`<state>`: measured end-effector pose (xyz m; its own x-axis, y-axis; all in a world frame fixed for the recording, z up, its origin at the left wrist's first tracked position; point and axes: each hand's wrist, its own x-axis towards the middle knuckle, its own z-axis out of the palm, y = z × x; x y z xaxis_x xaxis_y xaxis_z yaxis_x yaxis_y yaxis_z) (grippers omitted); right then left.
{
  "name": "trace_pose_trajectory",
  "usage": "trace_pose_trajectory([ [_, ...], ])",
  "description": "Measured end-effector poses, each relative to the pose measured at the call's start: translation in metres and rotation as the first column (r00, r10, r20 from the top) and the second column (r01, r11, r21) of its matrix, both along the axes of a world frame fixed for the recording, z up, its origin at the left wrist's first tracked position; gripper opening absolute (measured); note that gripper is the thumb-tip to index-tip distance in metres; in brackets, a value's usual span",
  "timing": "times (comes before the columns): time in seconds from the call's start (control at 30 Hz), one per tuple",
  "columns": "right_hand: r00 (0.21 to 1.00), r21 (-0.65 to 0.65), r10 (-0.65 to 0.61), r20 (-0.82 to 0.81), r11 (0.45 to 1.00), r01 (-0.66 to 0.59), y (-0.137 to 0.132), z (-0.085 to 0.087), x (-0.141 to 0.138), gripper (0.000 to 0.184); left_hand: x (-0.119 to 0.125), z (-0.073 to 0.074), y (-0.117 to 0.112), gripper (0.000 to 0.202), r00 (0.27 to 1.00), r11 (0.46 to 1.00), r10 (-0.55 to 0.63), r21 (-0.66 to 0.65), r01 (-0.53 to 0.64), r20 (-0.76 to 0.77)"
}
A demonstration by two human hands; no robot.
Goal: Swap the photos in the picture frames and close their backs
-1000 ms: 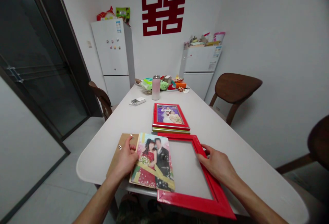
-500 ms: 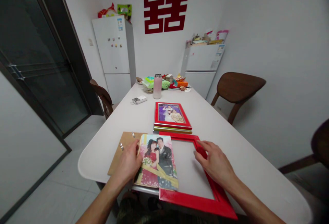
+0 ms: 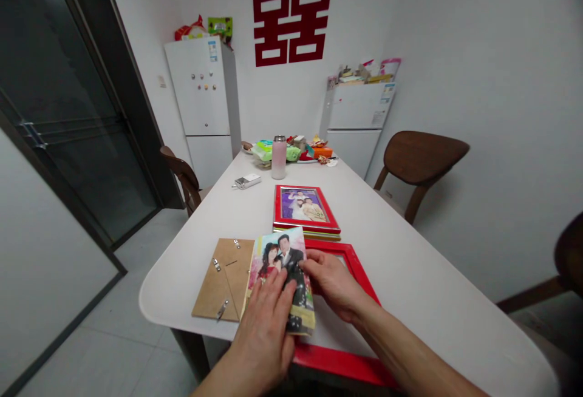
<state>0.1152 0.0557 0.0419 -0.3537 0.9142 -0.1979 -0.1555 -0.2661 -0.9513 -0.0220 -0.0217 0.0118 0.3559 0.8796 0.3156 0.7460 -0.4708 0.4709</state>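
Note:
A wedding photo (image 3: 294, 245) with yellow tape-like bands across its lower part lies near the table's front edge. My left hand (image 3: 268, 318) rests on it from below, fingers stretched out over the picture. At the photo's right edge, my right hand (image 3: 330, 281) grips the side between thumb and fingers. Partly beneath the photo and my right forearm is a large red picture frame (image 3: 364, 272). To the left lies a brown backing board (image 3: 223, 281) with small metal clips, its right side covered by the photo.
Further back is a stack of smaller frames, topped by a red framed photo (image 3: 305, 206). Beyond stand a pink bottle (image 3: 279, 160), a small silvery device (image 3: 247, 181) and a heap of colourful packets (image 3: 264, 151). Brown chairs (image 3: 421, 157) flank the white table (image 3: 182, 275).
My left hand has moved from the photo's left edge onto its face. My right hand has left the red frame and moved left to the photo's right edge.

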Motion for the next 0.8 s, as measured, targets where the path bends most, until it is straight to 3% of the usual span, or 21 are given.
trace_pose_trajectory([
  [0.1, 0.997, 0.101, -0.026, -0.073, 0.994, 0.033, -0.008, 0.020, 0.002, 0.031, 0.000, 0.006, 0.006, 0.061, 0.994, 0.984, 0.009, 0.178, -0.028, 0.106],
  [0.2, 0.988, 0.065, -0.121, -0.093, 0.990, 0.127, -0.014, 0.019, 0.008, 0.039, 0.006, 0.016, 0.008, 0.051, 0.935, 0.964, 0.021, 0.241, -0.112, 0.353],
  [0.3, 0.968, -0.128, -0.246, -0.045, 0.963, 0.239, -0.016, -0.003, 0.014, 0.039, 0.025, 0.023, 0.007, 0.039, 0.740, 0.975, 0.145, 0.031, -0.218, 0.657],
  [0.37, 0.956, -0.190, -0.268, -0.123, 0.951, 0.242, -0.015, -0.017, 0.020, 0.034, 0.039, 0.023, 0.006, 0.038, 0.546, 0.969, 0.245, -0.183, -0.167, 0.801],
  [0.43, 0.923, -0.147, -0.312, -0.224, 0.947, 0.285, -0.012, -0.024, 0.029, 0.032, 0.048, 0.021, 0.008, 0.043, 0.398, 0.950, 0.302, -0.310, -0.047, 0.866],
  [0.53, 0.903, -0.060, -0.380, -0.198, 0.925, 0.376, -0.007, -0.024, 0.048, 0.039, 0.047, 0.015, 0.014, 0.048, 0.317, 0.932, 0.320, -0.357, 0.065, 0.893],
  [0.63, 0.935, -0.058, -0.354, -0.020, 0.934, 0.352, -0.003, -0.021, 0.070, 0.047, 0.035, 0.009, 0.019, 0.047, 0.384, 0.912, 0.331, -0.397, 0.105, 0.862],
  [0.8, 0.937, -0.078, -0.308, 0.162, 0.943, 0.323, 0.002, -0.025, 0.083, 0.052, 0.024, 0.001, 0.014, 0.043, 0.766, 0.930, 0.251, -0.366, -0.021, 0.591],
])
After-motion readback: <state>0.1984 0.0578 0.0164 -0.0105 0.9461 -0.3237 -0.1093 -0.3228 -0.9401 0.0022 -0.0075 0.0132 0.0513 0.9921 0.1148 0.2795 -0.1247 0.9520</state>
